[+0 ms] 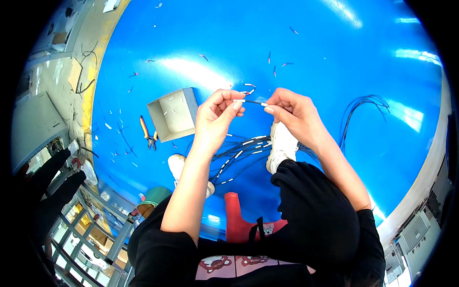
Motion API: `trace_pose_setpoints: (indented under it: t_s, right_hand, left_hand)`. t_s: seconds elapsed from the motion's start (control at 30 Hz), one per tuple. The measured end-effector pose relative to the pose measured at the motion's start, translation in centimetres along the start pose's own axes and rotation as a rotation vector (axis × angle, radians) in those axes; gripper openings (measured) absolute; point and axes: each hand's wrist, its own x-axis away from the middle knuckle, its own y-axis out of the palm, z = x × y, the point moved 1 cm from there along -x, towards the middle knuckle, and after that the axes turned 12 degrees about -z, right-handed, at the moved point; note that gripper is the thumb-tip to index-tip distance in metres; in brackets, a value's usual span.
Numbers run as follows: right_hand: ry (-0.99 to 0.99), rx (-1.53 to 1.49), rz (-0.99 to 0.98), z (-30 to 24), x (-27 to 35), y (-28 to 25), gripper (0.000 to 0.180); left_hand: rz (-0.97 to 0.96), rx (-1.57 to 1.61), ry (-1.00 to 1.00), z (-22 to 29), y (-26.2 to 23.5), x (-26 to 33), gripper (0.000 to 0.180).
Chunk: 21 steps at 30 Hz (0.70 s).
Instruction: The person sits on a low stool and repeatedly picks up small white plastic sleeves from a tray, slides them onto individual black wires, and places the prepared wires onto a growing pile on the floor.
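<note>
Black wire [253, 102] up over the blue floor [315, 62], my L hand [220, 112] w/ fingers pinching one end, R hand [294, 111] w/ fingers pinching the other; white sleeve [264, 104] by R fingers could slide off & drop, I reckon, if I pull too hard

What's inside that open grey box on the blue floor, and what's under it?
Inside the open grey box lie a few small white pieces. Whatever is under it cannot be seen: the box covers it.
</note>
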Motion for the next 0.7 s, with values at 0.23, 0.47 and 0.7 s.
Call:
trace_pose_setpoints:
  t_s: [0.23,0.47,0.7]
  right_hand:
    - [0.011,-0.01,-0.032,0.0,0.2,-0.3,0.011]
    - [-0.07,0.131,0.017,0.0,0.6,-0.4,0.013]
    - [-0.166,0.313,0.051,-1.2,0.6,-0.3,0.01]
  left_hand:
    - [-0.031,-0.021,-0.001,0.6,0.2,-0.2,0.017]
    - [-0.047,-0.044,-0.022,1.0,0.4,-0.2,0.015]
    - [-0.083,-0.127,0.026,1.2,1.5,-0.3,0.011]
